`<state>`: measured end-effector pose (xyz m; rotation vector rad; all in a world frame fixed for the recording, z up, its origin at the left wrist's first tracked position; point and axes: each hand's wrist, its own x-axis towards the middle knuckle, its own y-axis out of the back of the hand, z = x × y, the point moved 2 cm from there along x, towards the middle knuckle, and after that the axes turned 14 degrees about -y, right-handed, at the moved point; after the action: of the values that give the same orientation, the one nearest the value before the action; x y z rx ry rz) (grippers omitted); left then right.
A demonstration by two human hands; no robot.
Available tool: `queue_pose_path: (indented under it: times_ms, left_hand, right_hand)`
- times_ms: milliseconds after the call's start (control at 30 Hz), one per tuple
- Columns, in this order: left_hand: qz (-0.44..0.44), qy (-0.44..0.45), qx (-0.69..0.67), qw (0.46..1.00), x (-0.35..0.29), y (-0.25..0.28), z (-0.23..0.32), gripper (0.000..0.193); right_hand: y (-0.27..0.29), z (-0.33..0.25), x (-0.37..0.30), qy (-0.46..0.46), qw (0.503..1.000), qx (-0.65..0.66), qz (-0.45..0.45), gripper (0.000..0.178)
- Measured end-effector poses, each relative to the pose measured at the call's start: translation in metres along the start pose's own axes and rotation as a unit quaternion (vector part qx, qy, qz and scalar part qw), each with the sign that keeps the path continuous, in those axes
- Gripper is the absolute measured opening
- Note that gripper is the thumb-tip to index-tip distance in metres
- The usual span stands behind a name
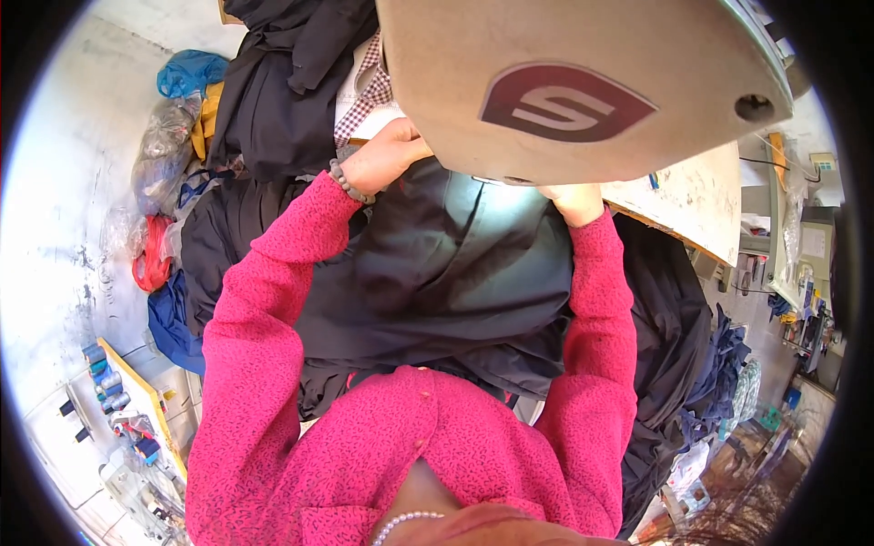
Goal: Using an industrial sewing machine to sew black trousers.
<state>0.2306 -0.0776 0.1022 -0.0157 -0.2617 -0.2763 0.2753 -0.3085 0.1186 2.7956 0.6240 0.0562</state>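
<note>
A beige sewing machine [437,100] with a dark red emblem fills the upper middle, and its lamp lights the black cloth [437,246] below. That cloth drapes over my lap in wide folds. My left hand [387,156], with a beaded bracelet [350,182] at its wrist, is at the machine's left edge. Its fingers look curled closed on the cloth, though the machine covers their tips. To the right of the lamp, my right hand [578,202] rests by the cloth, and the machine hides its fingers. Both my sleeves are pink.
More dark cloth [273,100] is heaped at the upper left beside a checked strip [369,86]. A pale worktable [692,200] extends right. Plastic bags [167,146] line the left wall; thread spools [111,387] are at the lower left. Dark cloth [660,318] hangs at the right.
</note>
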Motion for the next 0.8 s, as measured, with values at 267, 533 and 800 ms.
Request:
queue_pose_path:
  times_ms: [267,533,800]
  left_hand:
    - [-0.003,-0.003,0.002,1.000,0.000,0.002,0.008,0.033]
    - [-0.021,0.026,-0.022,0.999,0.001,0.010,-0.010,0.031]
    - [-0.035,0.027,-0.065,0.997,-0.001,0.024,-0.025,0.029]
  right_hand:
    - [-0.004,0.003,0.001,-0.023,1.000,0.014,0.000,0.017]
    - [0.007,0.007,-0.001,-0.024,0.999,-0.033,-0.035,0.019]
    - [0.022,-0.006,-0.012,-0.161,0.952,-0.083,-0.248,0.065]
